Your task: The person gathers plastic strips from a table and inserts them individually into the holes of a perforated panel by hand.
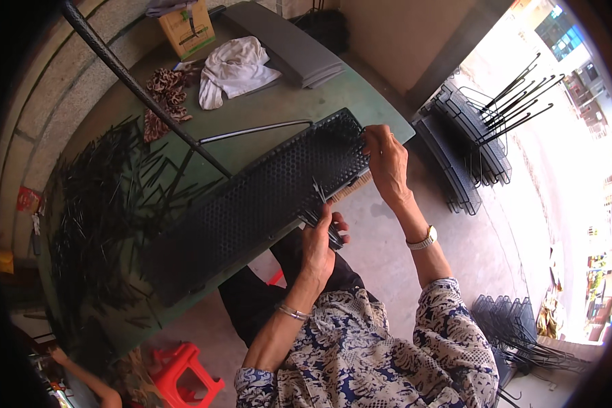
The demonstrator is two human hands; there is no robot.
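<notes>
A long black rack of perforated metal mesh point(265, 183) lies slantwise across the green table, its near right part reaching past the table edge. A thin black rod frame rises from its far side. My right hand point(387, 163) is closed in a pinch at the rack's far right corner; whatever lies between the fingertips is hidden. Just below the rack's near edge, my left hand point(321, 239) is closed round a bunch of thin black strips point(313, 214), some ends poking out above the thumb. Many similar loose black strips point(95, 204) are heaped on the table at left.
On the green table point(319, 102) lie a white cloth point(234, 71), a patterned cloth point(164, 95), grey foam sheets point(285, 41) and a cardboard box point(187, 30). More black racks point(462, 149) stand on the floor at right. A red stool point(183, 374) and another person's arm point(88, 377) show at lower left.
</notes>
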